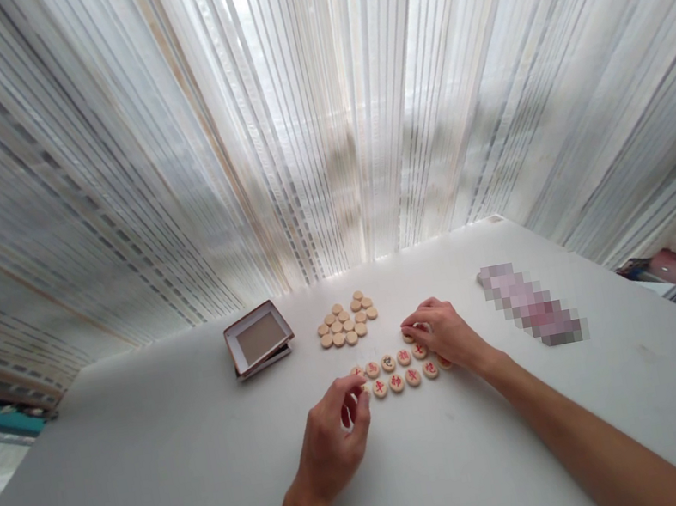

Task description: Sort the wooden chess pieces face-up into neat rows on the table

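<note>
Round wooden Chinese chess pieces with red or black characters lie in two rows on the white table. My left hand is at the left end of the rows, thumb and forefinger closed about the end piece of the nearer row, which they partly cover. Beyond the right end of the far row, my right hand pinches another Chinese chess piece between thumb and fingers. That hand hides some pieces at the right end. Farther back sits a loose cluster of pieces whose tops look blank.
An open shallow box with a brown rim stands at the back left, tilted over another flat part. A blurred-out pinkish oblong thing lies to the right. Striped sheer curtains hang behind the table's back edge.
</note>
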Tool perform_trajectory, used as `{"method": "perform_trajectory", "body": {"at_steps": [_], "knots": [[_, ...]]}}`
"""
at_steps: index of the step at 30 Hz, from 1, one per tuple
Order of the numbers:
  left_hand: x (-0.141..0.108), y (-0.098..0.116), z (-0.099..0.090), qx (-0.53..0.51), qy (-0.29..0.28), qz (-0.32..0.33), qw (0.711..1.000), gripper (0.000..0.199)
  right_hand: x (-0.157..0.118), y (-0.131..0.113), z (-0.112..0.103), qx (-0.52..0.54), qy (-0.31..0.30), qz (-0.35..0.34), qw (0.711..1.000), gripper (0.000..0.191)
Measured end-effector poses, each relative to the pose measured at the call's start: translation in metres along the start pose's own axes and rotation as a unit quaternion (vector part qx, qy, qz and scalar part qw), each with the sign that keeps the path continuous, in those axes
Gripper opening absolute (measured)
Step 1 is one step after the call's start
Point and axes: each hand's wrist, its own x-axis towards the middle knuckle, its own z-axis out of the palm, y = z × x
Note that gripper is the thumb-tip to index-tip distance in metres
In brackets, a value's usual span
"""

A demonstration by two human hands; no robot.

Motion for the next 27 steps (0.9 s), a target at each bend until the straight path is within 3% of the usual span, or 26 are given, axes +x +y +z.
{"method": "perform_trajectory", "body": {"at_steps": [8, 14, 20, 23, 27], "knots": [[0.014, -0.025, -0.010, 0.090, 0.074, 0.007, 0.993, 0.015, -0.001, -0.006, -0.003, 0.005, 0.041, -0.024, 0.999, 0.011], [0.017, -0.046, -0.007, 0.189, 0.045, 0.037, 0.980, 0.029, -0.007, -0.022, 0.001, 0.014, 0.036, -0.069, 0.997, 0.013], [0.019, -0.058, 0.001, 0.327, 0.010, 0.032, 0.944, 0.050, -0.016, -0.043, 0.009, 0.027, 0.021, -0.109, 0.993, 0.011], [0.018, -0.059, 0.003, 0.360, -0.003, 0.023, 0.933, 0.050, -0.020, -0.051, 0.013, 0.041, 0.003, -0.132, 0.990, 0.010], [0.018, -0.055, 0.002, 0.360, 0.023, 0.024, 0.933, 0.046, -0.023, -0.056, 0.015, 0.053, -0.009, -0.139, 0.989, 0.009]]}}
